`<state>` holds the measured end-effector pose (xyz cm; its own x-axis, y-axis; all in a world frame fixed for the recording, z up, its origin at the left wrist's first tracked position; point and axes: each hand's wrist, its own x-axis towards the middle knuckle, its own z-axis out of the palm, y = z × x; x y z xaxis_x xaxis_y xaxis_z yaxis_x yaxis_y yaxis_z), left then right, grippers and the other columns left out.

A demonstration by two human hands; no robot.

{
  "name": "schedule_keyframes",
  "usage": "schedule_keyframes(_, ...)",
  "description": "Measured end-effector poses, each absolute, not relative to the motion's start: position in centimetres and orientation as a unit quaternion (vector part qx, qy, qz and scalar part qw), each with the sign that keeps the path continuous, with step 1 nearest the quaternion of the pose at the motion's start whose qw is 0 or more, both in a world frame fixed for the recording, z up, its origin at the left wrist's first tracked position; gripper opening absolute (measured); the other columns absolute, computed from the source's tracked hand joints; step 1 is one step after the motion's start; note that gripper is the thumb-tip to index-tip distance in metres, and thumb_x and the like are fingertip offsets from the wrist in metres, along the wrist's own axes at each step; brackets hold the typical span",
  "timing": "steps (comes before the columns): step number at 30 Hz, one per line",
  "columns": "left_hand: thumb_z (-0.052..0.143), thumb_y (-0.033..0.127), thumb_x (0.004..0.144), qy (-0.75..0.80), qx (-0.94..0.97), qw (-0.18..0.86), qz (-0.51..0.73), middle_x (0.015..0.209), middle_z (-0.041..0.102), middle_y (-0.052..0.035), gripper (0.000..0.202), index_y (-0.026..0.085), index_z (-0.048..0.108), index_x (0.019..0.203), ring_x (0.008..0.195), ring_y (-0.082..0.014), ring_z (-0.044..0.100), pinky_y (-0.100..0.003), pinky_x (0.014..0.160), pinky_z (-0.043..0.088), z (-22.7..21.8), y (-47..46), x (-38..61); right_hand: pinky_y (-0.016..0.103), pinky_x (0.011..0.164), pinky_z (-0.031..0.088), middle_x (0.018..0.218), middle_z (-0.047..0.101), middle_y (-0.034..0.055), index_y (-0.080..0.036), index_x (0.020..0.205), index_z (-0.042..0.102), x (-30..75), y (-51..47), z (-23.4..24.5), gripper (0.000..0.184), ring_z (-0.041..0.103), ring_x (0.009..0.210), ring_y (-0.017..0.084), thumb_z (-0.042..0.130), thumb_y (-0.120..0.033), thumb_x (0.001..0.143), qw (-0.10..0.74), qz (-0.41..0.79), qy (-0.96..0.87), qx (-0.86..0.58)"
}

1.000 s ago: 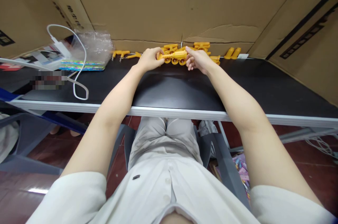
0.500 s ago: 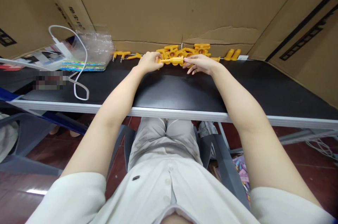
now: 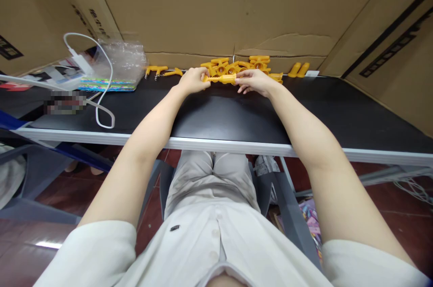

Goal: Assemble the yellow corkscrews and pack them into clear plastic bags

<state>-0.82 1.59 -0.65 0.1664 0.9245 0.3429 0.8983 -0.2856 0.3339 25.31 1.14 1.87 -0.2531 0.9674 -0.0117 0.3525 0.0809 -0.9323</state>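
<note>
My left hand (image 3: 194,80) is closed on the handle end of a yellow corkscrew (image 3: 214,79), which lies level above the far part of the table. The screw reaches right into a ribbed yellow sleeve (image 3: 228,79). At the sleeve's right end, the fingertips of my right hand (image 3: 255,81) pinch it, the other fingers loosely curled below. Just behind both hands is a pile of yellow corkscrew handles and sleeves (image 3: 259,61). Left of my left hand lie a few loose corkscrews (image 3: 157,70) with T-shaped handles and bare metal spirals.
A cardboard wall (image 3: 189,7) closes off the back of the black table (image 3: 230,118). Two yellow sleeves (image 3: 299,70) stand at the right rear. On the left are clear plastic bags (image 3: 123,59) and a looped white cable (image 3: 110,68). A metal edge (image 3: 230,145) runs along the front.
My right hand has shifted slightly left, its fingers closing more firmly on the sleeve's end. The sleeve looks a little turned. My left hand keeps its grip on the handle.
</note>
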Motion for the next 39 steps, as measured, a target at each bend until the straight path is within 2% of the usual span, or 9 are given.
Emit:
schedule_keyframes(4,0.067,0.031,0.086,0.599,0.759,0.042,0.250,0.107,0.074,-0.0090,0.042,0.017,0.077,0.125,0.109,-0.0309,0.069,-0.041,0.107,0.052,-0.37,1.23,-0.54,0.016,0.052,0.051,0.094,0.079,0.0066,-0.015,0.100,0.070,25.25,1.17,1.93,0.019,0.067,0.059,0.008,0.085,-0.026,0.103,0.343,0.465,-0.643,-0.503)
schedule_keyframes(7,0.069,0.035,0.087,0.595,0.758,0.047,0.263,0.109,0.075,-0.0094,0.043,0.017,0.076,0.126,0.111,-0.0312,0.069,-0.041,0.108,0.052,-0.38,1.25,-0.54,0.016,0.051,0.048,0.086,0.077,0.0051,-0.015,0.096,0.067,25.09,1.08,1.99,0.022,0.064,0.056,0.007,0.079,-0.029,0.108,0.343,0.469,-0.637,-0.506)
schedule_keyframes(13,0.074,0.041,0.086,0.571,0.766,0.064,0.288,0.109,0.075,-0.0085,0.043,0.020,0.077,0.123,0.113,-0.0312,0.068,-0.041,0.109,0.051,-0.63,1.78,-0.96,0.019,0.049,0.047,0.073,0.073,0.0030,-0.018,0.099,0.065,24.89,1.43,1.72,0.035,0.063,0.051,0.010,0.082,-0.048,0.105,0.343,0.469,-0.629,-0.517)
schedule_keyframes(18,0.076,0.045,0.087,0.577,0.763,0.071,0.283,0.104,0.075,-0.0085,0.043,0.018,0.078,0.120,0.109,-0.0306,0.068,-0.040,0.106,0.051,-0.23,1.43,-0.74,0.019,0.045,0.044,0.067,0.069,0.0017,-0.019,0.107,0.066,24.89,1.95,1.31,0.043,0.062,0.047,0.012,0.073,-0.062,0.108,0.338,0.474,-0.630,-0.514)
schedule_keyframes(29,0.078,0.048,0.084,0.572,0.763,0.080,0.290,0.099,0.071,-0.0064,0.038,0.018,0.075,0.108,0.103,-0.0285,0.067,-0.038,0.100,0.051,-0.24,1.47,-0.94,0.019,0.046,0.047,0.069,0.071,0.0030,-0.019,0.102,0.066,24.91,1.72,1.49,0.046,0.062,0.046,0.011,0.075,-0.064,0.106,0.324,0.477,-0.630,-0.521)
schedule_keyframes(32,0.078,0.050,0.083,0.569,0.765,0.080,0.290,0.097,0.071,-0.0055,0.039,0.020,0.074,0.107,0.103,-0.0288,0.067,-0.038,0.100,0.052,-0.28,1.58,-1.09,0.020,0.048,0.050,0.080,0.076,0.0057,-0.019,0.104,0.066,24.98,1.52,1.56,0.041,0.068,0.053,0.013,0.081,-0.057,0.103,0.323,0.483,-0.631,-0.514)
schedule_keyframes(36,0.077,0.050,0.083,0.572,0.766,0.082,0.283,0.098,0.070,-0.0058,0.040,0.020,0.075,0.109,0.106,-0.0304,0.067,-0.040,0.103,0.052,-0.27,1.56,-1.11,0.020,0.052,0.055,0.099,0.080,0.0077,-0.018,0.108,0.068,24.98,1.38,1.50,0.020,0.073,0.062,0.013,0.082,-0.032,0.106,0.338,0.494,-0.626,-0.500)
schedule_keyframes(39,0.078,0.048,0.083,0.570,0.765,0.084,0.287,0.096,0.069,-0.0051,0.040,0.020,0.076,0.112,0.108,-0.0306,0.066,-0.041,0.105,0.051,-0.34,1.62,-1.06,0.020,0.054,0.056,0.104,0.080,0.0081,-0.017,0.109,0.068,24.94,1.43,1.40,0.014,0.073,0.062,0.012,0.081,-0.022,0.105,0.346,0.491,-0.623,-0.501)
